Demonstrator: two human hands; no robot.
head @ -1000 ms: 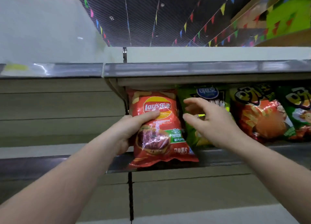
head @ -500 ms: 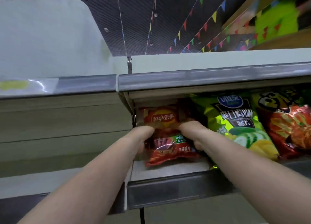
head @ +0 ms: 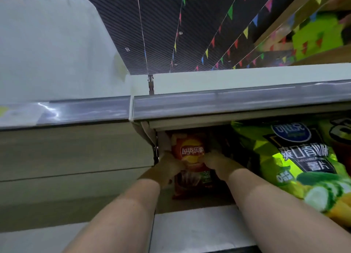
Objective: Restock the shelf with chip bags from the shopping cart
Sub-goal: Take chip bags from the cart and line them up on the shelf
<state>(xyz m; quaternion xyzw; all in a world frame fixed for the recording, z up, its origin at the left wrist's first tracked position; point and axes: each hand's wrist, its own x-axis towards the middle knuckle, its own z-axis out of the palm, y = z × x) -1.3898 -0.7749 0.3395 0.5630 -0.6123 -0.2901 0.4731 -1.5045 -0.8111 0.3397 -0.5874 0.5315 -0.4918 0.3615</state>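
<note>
- Left hand (head: 167, 169) is deep in the shelf, fingers curled round the left edge of the red chip bag (head: 191, 157), gripping it about halfway up.
- Right hand (head: 214, 162) mirrors it on the other side, fingers wrapped on the bag's right edge, so the bag sits pinched between the two hands.
- The bag is red with a round yellow-and-red logo near the top, a small green patch lower right and a darker picture below; the bottom half is in shadow and hard to read.
- It stands upright at the far left end of the shelf (head: 195, 224), set well back from the front lip, close against the left side wall.
- Both bare forearms run in from the bottom of the view and cover the bag's lower corners.
- Just to the right, past a dark gap, there's a big green chip bag (head: 296, 167) with a blue oval logo and cucumber slices on it, leaning forward towards the front edge.
- Another bag (head: 340, 131) peeks in at the far right edge, mostly cut off.
- Overhead, the grey rail (head: 228, 102) of the shelf above crosses the whole view and hangs low over the opening.
- Higher still, strings of coloured flags (head: 229, 11) against a dark ceiling.
</note>
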